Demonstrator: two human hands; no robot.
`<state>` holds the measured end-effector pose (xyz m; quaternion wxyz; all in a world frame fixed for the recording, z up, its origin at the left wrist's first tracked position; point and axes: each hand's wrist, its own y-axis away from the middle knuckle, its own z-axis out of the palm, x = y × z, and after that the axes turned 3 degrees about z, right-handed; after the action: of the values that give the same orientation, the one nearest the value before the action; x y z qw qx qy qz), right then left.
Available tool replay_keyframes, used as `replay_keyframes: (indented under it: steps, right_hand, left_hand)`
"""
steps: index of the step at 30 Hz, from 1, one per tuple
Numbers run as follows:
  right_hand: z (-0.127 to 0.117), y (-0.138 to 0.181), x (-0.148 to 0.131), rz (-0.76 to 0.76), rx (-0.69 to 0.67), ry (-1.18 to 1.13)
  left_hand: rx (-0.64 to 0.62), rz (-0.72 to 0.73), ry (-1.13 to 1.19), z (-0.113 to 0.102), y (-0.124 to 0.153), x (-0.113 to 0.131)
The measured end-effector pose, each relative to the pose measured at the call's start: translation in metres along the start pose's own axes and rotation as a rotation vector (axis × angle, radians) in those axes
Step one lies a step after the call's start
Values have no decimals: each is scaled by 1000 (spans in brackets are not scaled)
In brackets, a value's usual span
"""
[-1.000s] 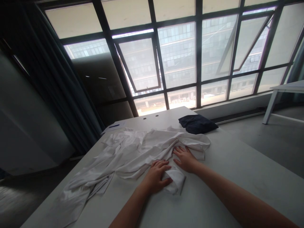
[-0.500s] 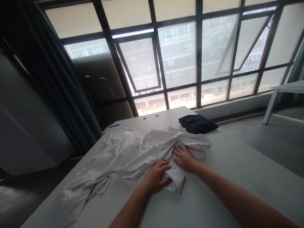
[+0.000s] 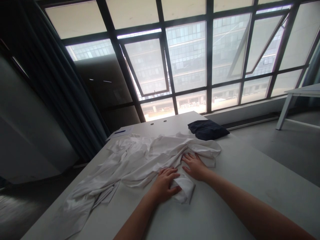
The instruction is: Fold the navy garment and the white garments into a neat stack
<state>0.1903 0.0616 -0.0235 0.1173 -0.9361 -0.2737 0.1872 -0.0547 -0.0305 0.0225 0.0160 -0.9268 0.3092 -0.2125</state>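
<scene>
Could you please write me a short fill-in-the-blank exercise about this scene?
Both the left hand and the right hand rest on a crumpled garment whose colour is ___.
The dark folded cloth lies nearer the ___ hand.
The blue pen lies near the far ___ corner of the table.
Missing words: white; right; left.
</scene>
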Motion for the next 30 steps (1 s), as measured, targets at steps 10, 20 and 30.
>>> replay_keyframes:
  steps: [10, 20, 30]
  right_hand:
    - [-1, 1, -1, 1, -18, 1]
    - [0, 1, 0, -13, 3, 11]
    - [1, 0, 0, 1, -9, 1]
  left_hand:
    - [-5, -7, 4, -1, 0, 1]
    - [-4, -5, -4, -2, -1, 2]
    - [-1, 2, 0, 1, -1, -1]
